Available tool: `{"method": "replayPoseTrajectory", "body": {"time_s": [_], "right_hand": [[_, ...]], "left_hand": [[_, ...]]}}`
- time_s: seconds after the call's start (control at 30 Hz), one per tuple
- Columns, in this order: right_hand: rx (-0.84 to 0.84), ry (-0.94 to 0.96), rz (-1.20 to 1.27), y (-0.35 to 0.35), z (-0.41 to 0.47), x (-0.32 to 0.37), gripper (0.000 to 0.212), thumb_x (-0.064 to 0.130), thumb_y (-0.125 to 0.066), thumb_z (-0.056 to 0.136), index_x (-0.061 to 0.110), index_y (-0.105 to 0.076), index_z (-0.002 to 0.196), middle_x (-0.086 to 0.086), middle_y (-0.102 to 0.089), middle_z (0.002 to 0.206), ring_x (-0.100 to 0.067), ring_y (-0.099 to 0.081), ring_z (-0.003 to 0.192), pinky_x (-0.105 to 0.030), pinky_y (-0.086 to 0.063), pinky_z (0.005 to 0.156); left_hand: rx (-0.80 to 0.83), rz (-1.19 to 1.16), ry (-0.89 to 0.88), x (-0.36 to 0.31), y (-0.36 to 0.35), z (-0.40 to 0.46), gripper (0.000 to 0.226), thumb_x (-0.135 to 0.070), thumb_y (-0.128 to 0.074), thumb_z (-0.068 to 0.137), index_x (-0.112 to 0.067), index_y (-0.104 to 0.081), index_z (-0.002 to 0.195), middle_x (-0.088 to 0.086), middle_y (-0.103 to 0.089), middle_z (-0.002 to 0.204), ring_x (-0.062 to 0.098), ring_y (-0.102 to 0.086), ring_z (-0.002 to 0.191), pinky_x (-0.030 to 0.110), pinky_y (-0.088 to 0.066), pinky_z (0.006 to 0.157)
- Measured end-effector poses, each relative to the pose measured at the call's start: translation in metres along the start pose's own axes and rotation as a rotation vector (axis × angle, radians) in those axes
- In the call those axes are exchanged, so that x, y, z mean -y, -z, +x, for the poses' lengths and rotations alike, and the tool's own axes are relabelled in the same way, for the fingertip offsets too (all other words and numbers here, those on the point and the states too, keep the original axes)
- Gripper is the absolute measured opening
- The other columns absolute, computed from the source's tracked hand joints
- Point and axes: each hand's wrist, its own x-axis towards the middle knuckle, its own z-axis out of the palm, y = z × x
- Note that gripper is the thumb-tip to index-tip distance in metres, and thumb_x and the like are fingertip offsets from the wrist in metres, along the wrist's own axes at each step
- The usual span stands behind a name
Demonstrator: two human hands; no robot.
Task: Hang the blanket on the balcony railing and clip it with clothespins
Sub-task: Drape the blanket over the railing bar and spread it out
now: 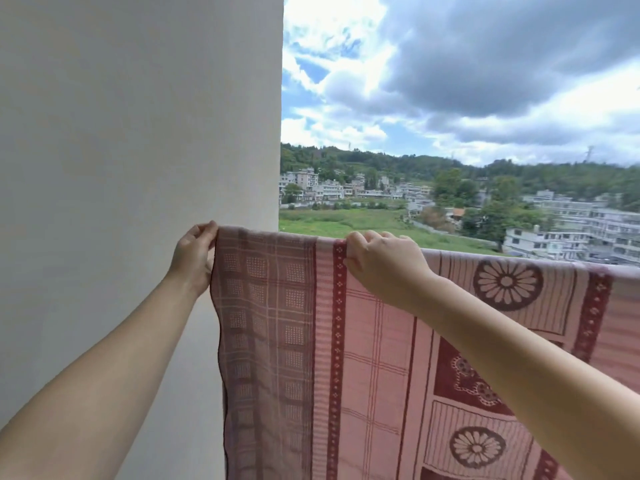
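The pale plaster wall [138,133] fills my left side, and open sky and a hillside town lie beyond. The pink and maroon woven blanket with flower medallions and checked borders [363,358] already hangs over the balcony railing, which is hidden under the fold — only the straight top line shows where it runs. My left hand [194,261] pinches the blanket's upper left corner, thumb and fingers closed on the cloth right beside the wall. My right hand [384,265] is curled over the top edge a little way along, fingers shut on the fold at the maroon dotted stripe.

I judge this the spreading and squaring step: the drape is on, the clipping not yet begun. No clothespins are in sight, so the next move calls for freeing one hand to fetch them while the other keeps the corner pinned. The left edge sits close to the wall with little room there; to the right the top edge runs clear and open — plenty of length for sliding along.
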Motion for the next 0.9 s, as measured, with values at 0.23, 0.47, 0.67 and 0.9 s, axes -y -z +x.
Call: {"method": "replayPoseTrajectory", "body": {"time_s": [0.23,0.47,0.67,0.9], "right_hand": [[0.067,-0.105,-0.006,0.007,0.003,0.013,0.032,0.037,-0.034,0.096,0.013,-0.049,0.109,-0.007,-0.061,0.106,-0.027,-0.058,0.100,-0.036,-0.043,0.077],[0.054,-0.179,0.016,0.005,0.016,0.048,0.035,0.037,-0.036,0.095,0.013,-0.050,0.115,-0.009,-0.059,0.113,-0.028,-0.054,0.106,-0.042,-0.040,0.088],[0.044,-0.176,-0.009,0.012,0.025,0.065,0.039,0.037,-0.038,0.093,0.017,-0.042,0.126,-0.008,-0.053,0.124,-0.028,-0.047,0.117,-0.045,-0.034,0.097],[0.163,-0.207,-0.061,0.018,0.005,0.043,0.041,0.037,-0.039,0.093,0.017,-0.040,0.128,-0.010,-0.055,0.121,-0.028,-0.052,0.112,-0.044,-0.040,0.092]], "left_hand": [[0.095,0.172,0.155,-0.012,-0.002,-0.012,0.050,-0.045,-0.058,0.085,0.000,-0.060,0.108,0.009,-0.063,0.090,0.021,-0.061,0.076,0.026,-0.048,0.057],[0.088,-0.028,0.114,-0.029,-0.009,-0.014,0.026,-0.005,-0.051,0.092,-0.018,-0.050,0.069,-0.006,-0.061,0.051,-0.003,-0.054,0.032,0.009,-0.039,0.030],[-0.149,-0.257,0.047,-0.029,0.006,0.002,0.024,-0.008,-0.052,0.091,-0.018,-0.052,0.069,0.000,-0.053,0.065,0.014,-0.053,0.061,0.022,-0.047,0.052],[-0.225,0.007,0.125,-0.006,0.002,0.004,0.020,-0.017,-0.059,0.087,-0.022,-0.046,0.073,0.009,-0.061,0.094,0.023,-0.055,0.087,0.042,-0.050,0.086]]}}
